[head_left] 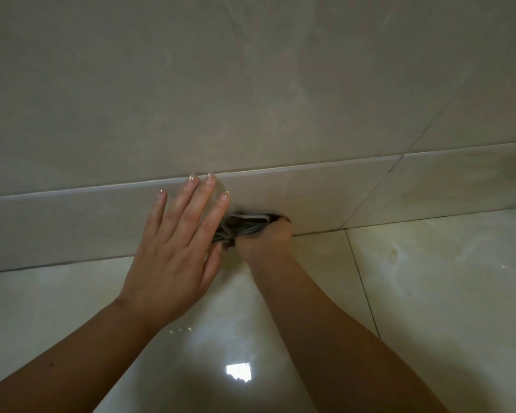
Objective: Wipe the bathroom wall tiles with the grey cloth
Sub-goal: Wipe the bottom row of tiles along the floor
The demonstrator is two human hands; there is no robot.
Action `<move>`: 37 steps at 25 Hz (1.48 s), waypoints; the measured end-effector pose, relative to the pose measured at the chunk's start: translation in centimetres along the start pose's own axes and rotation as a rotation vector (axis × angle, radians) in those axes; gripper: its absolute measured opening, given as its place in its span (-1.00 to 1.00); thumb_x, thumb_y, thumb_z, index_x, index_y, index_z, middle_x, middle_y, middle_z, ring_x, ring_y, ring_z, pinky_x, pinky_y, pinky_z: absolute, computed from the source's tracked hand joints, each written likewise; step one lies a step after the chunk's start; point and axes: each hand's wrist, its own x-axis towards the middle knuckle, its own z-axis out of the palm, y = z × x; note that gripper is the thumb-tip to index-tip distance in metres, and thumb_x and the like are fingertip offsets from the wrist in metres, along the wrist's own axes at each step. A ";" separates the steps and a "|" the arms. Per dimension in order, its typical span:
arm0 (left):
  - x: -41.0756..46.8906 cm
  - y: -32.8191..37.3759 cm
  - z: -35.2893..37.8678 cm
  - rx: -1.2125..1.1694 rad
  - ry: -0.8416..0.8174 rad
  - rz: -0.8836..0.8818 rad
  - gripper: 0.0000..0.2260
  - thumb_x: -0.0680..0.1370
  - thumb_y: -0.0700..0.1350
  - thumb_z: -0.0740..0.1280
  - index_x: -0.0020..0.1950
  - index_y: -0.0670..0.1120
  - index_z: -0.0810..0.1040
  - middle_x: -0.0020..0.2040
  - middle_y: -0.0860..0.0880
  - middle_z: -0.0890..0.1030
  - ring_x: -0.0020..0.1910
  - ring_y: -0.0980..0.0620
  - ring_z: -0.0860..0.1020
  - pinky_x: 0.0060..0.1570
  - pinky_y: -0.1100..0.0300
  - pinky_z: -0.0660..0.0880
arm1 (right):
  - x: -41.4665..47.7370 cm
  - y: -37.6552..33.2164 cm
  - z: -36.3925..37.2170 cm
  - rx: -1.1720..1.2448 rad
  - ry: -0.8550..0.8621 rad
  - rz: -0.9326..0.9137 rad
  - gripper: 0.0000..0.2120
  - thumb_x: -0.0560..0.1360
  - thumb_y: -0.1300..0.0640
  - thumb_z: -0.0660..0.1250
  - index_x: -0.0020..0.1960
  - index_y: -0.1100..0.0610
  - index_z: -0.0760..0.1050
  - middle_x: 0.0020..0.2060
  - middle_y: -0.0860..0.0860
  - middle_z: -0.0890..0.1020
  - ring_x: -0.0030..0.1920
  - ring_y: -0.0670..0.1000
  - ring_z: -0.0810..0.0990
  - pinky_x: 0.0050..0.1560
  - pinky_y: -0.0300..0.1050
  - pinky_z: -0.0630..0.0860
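Note:
The grey cloth (pixel 245 226) is bunched up against the low skirting tile (pixel 325 198) of the beige wall, just above the floor joint. My right hand (pixel 268 236) grips the cloth and presses it to that tile; its fingers are hidden behind the cloth. My left hand (pixel 176 251) lies just left of the cloth, fingers straight and spread, fingertips reaching the skirting's top edge. The large wall tiles (pixel 251 84) fill the upper half of the view.
Glossy cream floor tiles (pixel 429 278) spread below the wall, with a dark grout line running off to the right. A bright window reflection (pixel 239 372) shines on the floor between my forearms.

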 end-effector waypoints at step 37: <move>14.6 14.8 -0.6 0.042 0.147 0.280 -0.34 0.51 -0.15 0.30 0.57 -0.20 0.16 0.58 -0.22 0.18 0.58 -0.19 0.12 0.52 -0.24 0.08 | -1.5 -19.9 -4.8 -0.624 0.121 -0.892 -0.34 0.54 -0.11 -0.11 0.58 0.00 -0.22 0.55 0.04 -0.31 0.55 0.03 -0.26 0.54 0.00 -0.18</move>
